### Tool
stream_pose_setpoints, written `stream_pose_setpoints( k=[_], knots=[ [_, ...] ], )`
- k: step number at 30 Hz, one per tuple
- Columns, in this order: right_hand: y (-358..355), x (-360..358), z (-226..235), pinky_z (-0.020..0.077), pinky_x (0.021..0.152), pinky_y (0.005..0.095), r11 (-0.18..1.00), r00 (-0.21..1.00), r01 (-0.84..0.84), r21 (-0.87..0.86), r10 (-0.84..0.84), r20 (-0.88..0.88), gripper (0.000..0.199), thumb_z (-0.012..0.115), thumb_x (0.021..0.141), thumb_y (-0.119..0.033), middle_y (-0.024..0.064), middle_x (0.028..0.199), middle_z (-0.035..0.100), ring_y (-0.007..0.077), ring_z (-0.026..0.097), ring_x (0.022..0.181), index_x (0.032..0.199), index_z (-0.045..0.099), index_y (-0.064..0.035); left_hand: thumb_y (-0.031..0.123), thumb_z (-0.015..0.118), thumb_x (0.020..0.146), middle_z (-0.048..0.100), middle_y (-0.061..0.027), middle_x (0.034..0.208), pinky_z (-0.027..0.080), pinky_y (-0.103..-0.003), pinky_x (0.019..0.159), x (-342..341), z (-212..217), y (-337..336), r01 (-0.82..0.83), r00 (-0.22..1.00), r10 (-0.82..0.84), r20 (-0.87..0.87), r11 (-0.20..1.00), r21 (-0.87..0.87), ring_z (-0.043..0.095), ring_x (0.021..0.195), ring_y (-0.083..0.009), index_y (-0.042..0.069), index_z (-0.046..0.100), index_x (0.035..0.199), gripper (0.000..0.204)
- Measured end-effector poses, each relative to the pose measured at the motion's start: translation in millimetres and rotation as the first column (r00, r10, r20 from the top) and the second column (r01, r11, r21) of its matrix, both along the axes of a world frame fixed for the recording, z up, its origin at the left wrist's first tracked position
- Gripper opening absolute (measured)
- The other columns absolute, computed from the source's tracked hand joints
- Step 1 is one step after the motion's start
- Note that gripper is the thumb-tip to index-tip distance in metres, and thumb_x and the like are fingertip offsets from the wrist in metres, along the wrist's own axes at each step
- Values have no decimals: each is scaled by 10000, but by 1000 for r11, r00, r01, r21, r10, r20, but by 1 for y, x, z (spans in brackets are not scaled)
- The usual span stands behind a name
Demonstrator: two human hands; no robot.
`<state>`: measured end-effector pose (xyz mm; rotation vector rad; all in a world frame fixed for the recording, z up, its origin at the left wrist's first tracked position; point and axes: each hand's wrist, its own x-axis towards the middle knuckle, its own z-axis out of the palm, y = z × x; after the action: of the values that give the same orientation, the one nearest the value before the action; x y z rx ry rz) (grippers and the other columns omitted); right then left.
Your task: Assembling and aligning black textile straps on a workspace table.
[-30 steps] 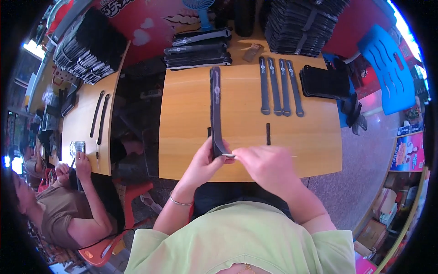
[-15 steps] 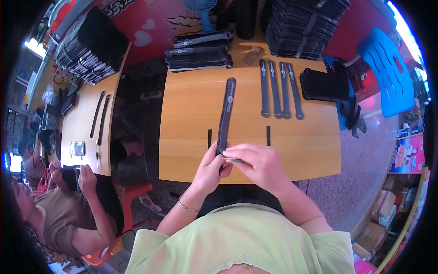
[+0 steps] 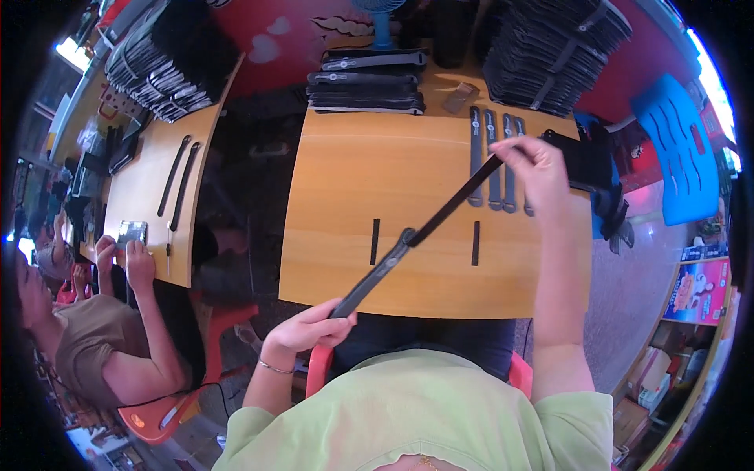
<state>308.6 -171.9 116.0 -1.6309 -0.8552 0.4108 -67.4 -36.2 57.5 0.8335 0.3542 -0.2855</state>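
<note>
Gripping lower end of gray strap (image 3: 375,275) in left hand (image 3: 314,328), clamping fingers firmly around it. Pinching far end of black strip (image 3: 455,200) in right hand (image 3: 538,169), pressing thumb and fingertips together. Holding both in one straight diagonal line between left and right fingers, over table (image 3: 338,173), meeting at strap's rounded tip; not showing clearly whether joined or one piece. Wearing bracelet (image 3: 276,366) on wrist behind left fingers. Covering part of a row of four flat straps (image 3: 475,169) with right fingers and forearm. Seeing left short piece (image 3: 375,242) ahead of left fingers, right short piece (image 3: 476,243) nearer the body than right fingers. Spotting strap pile (image 3: 365,82) beyond and left of right fingers, tall black bundle (image 3: 550,55) straight past them, black stack (image 3: 581,161) just right of them, partly hidden. Noting co-worker (image 3: 82,337) well left of left fingers, sitting at side table (image 3: 149,177) near shiny packet (image 3: 132,231).
</note>
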Motion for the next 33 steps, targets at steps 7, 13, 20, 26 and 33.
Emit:
stream_pose_setpoints(
  k=[7, 13, 20, 26, 33],
  knots=[
    [1, 18, 62, 408, 570, 189, 889, 775, 445, 107, -443, 451, 116, 649, 865, -101, -22, 773, 669, 15, 536, 664, 944, 702, -36, 118, 463, 940, 355, 40, 671, 235, -201, 445, -44, -2, 23, -182, 978, 185, -92, 982, 43, 294, 514, -49, 28, 479, 1032, 129],
    [35, 21, 30, 503, 615, 289, 916, 327, 270, 296, -377, 867, 139, 692, 779, -123, 43, 830, 689, 200, 650, 695, 918, 706, -120, 312, 414, 957, 345, 14, 665, 247, -212, 452, -4, -17, 18, -520, 835, 550, 17, 798, -305, 316, 483, -81, 48, 471, 1077, 295],
    [36, -10, -58, 509, 609, 310, 965, 455, 248, -80, -43, 889, 113, 694, 754, -153, 10, 789, 680, 183, 643, 711, 867, 686, -145, 329, 413, 962, 418, -19, 752, 282, -223, 491, 40, -5, 5, -545, 796, 595, 114, 786, -292, 408, 567, -118, 53, 458, 1168, 348],
    [32, -23, -74, 522, 646, 307, 944, 551, 193, -268, 122, 826, 161, 696, 764, -210, 11, 865, 687, 184, 657, 784, 899, 691, -122, 273, 370, 994, 521, -117, 943, 554, -314, 642, 51, -3, 2, -517, 793, 577, 197, 807, -286, 584, 870, -247, 55, 365, 1309, 383],
    [16, -33, -54, 523, 685, 313, 916, 610, 188, -355, 175, 773, 254, 626, 843, -300, 28, 993, 660, 214, 656, 824, 1004, 684, -112, 121, 421, 976, 535, -139, 1044, 580, -404, 770, 67, 2, -6, -561, 766, 599, 232, 800, -213, 565, 1077, -307, 71, 285, 1375, 424]
  ],
)
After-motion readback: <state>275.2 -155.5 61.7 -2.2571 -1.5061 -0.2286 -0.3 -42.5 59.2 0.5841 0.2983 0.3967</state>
